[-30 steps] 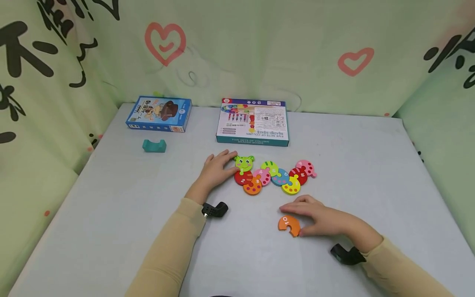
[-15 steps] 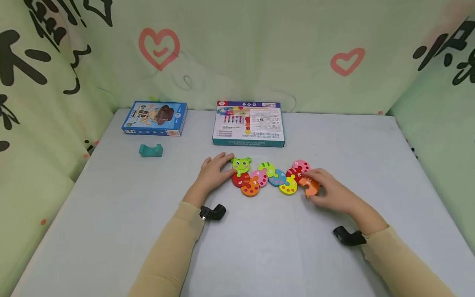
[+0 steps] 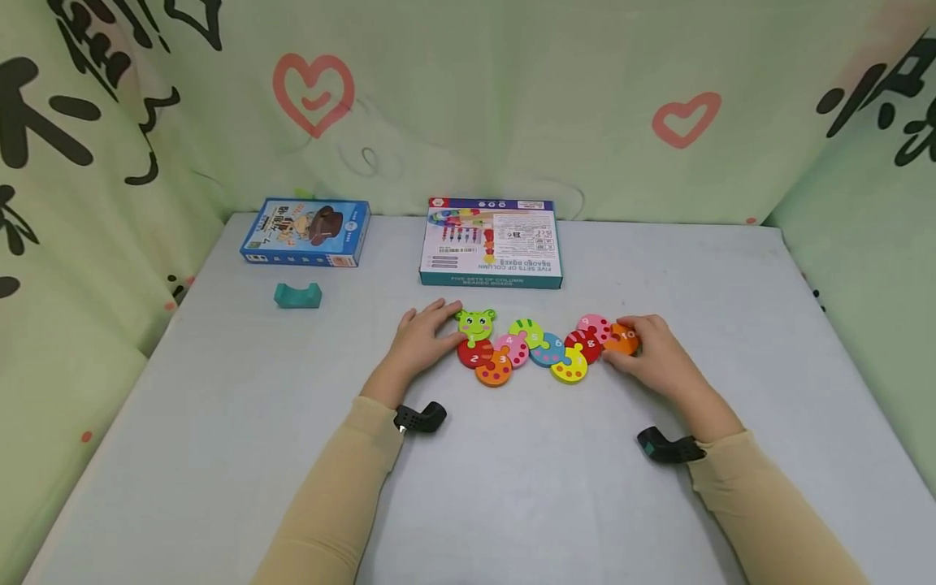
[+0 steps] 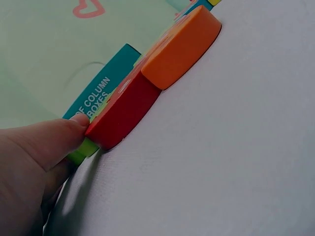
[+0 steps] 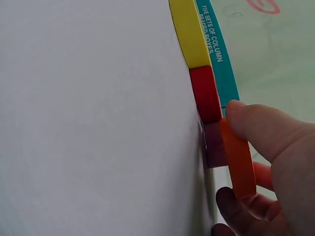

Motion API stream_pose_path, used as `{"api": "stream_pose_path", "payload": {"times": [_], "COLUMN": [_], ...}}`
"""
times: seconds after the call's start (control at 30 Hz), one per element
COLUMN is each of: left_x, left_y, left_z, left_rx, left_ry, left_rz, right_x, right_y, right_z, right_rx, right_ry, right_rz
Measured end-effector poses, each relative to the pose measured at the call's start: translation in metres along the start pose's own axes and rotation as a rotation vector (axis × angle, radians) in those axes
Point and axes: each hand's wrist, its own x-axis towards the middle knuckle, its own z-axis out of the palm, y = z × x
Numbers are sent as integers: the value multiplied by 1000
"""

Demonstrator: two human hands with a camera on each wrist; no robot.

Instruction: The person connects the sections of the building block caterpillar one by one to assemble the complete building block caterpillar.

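Observation:
A caterpillar puzzle of coloured, numbered pieces lies in a zigzag on the table. At its left end my left hand holds the green smiling head piece, with the index finger by an ear and the thumb low on its side. The left wrist view shows that thumb against the head beside the red piece. My right hand pinches an orange piece at the tail, next to the pink piece. In the right wrist view the orange piece is tilted and overlaps the pink one.
Behind the puzzle lies a white and teal box. A blue box is at the back left, with a teal curved block in front of it. A pale green printed curtain encloses the white table.
My right hand has picked up the orange piece from the near table and carried it up and right to the tail, lowering it there. My left hand has stayed at the head.

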Motion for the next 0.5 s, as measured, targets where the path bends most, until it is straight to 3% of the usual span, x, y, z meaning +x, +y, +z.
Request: {"api": "stream_pose_path", "payload": {"times": [0.5], "left_x": [0], "left_y": [-1], "left_z": [0], "left_rx": [-2], "left_ry": [-1], "left_rz": [-1], "right_x": [3], "right_y": [7], "right_z": [8], "right_rx": [-32], "right_ry": [14], "right_rz": [-4]}}
